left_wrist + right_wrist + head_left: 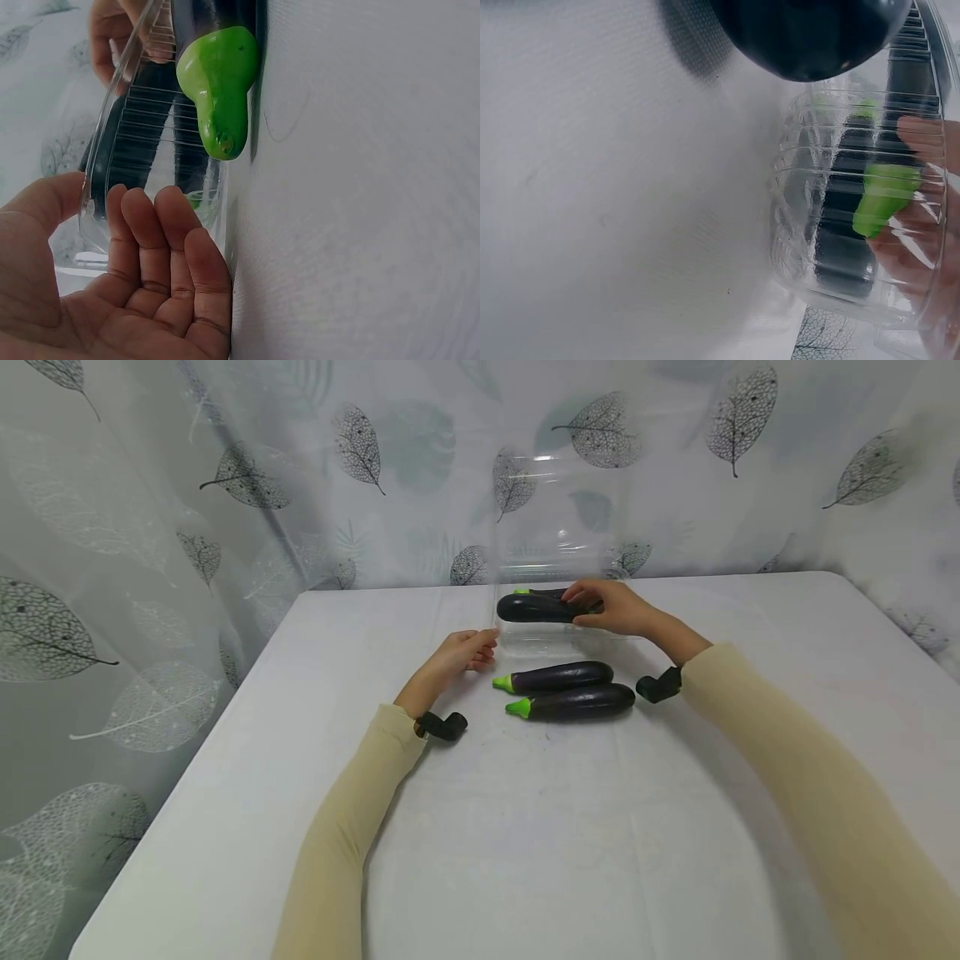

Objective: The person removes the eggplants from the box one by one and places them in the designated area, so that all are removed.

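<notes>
Held eggplant [534, 608] within clear plastic container [540, 647], upper ctr. of head view

The held eggplant, dark purple & glossy, lies crosswise inside the container walls, blunt end to the L, stem end to the R; whether it rests on the container floor can't be told. Right hand [615, 607], just R of upper ctr.: grip grasping this eggplant, thumb & fingers pinching the stem end. In right wrist view, R side of frame, the green cap shows betw. the digits thru the transp. ribbed wall. Second eggplant [547, 592] lies just behind the held one, partly hidden, green stem pointing L. A transp. lid [558, 510] stands raised behind the container, toward top of frame.

Left hand [461, 653], approx. ctr. of frame: grip released, fingers loosely bent, palm visible in left wrist view; the hand is at the container's L side, exact contact unclear.

Below the container: two loose eggplants, roughly parallel, on the white tabletop [487, 827], i.e. an upper one [562, 677] & a lower one [582, 702], close together, green stems to the L; the lower is set slightly farther R.

Periphery: beige sleeves [352, 827] run to lower ctr.-L & lower R, w/ a dark device [442, 727] at each wrist. Leaf-print curtain [420, 443] fills the top & L of frame.
</notes>
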A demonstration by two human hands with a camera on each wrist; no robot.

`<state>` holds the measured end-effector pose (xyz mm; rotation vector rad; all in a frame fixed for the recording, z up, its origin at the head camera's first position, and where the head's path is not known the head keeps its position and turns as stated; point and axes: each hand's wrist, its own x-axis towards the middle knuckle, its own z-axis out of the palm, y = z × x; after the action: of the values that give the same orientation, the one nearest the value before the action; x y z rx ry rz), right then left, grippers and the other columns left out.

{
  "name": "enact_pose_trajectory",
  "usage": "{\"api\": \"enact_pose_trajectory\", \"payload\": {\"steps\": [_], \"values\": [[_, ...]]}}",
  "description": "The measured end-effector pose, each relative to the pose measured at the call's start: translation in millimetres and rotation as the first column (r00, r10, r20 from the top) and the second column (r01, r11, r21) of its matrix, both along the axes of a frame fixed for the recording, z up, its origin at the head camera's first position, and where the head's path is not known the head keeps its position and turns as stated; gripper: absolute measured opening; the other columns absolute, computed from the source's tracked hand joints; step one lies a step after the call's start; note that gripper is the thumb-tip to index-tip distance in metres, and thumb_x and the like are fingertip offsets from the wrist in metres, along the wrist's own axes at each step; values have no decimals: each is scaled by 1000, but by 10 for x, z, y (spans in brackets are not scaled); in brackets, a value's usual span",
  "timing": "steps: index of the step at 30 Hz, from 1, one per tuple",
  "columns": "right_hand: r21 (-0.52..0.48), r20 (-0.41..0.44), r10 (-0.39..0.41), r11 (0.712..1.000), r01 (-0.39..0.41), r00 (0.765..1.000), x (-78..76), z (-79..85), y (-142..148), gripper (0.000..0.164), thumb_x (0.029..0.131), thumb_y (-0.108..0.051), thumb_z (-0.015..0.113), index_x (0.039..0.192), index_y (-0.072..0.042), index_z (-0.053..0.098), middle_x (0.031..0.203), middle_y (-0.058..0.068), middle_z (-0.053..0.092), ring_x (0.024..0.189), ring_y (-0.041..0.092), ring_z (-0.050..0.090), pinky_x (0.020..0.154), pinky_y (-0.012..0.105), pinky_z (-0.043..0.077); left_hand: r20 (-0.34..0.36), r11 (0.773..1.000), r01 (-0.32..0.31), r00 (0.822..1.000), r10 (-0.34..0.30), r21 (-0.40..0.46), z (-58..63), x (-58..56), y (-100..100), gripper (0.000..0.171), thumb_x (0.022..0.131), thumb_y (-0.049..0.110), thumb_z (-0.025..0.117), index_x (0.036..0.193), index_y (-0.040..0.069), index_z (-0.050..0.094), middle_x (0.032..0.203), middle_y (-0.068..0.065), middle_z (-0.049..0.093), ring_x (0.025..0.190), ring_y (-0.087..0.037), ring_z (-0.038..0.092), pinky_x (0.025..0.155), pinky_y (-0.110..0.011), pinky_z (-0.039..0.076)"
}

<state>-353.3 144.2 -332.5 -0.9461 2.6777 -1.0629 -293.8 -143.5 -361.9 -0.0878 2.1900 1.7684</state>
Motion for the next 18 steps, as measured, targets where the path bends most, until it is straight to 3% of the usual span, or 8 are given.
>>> {"api": "enact_pose_trajectory", "payload": {"steps": [18], "values": [[-95, -40, 8, 995, -12, 999, 145, 31, 0, 39, 88, -1, 70, 125, 0, 57, 125, 19, 58, 114, 33, 57, 93, 50, 49, -9, 1000, 7, 1000, -7, -2, -3, -8, 1, 43, 98, 37, 58, 112, -4, 60, 87, -1, 57, 80, -11, 57, 70, -20, 48]]}}
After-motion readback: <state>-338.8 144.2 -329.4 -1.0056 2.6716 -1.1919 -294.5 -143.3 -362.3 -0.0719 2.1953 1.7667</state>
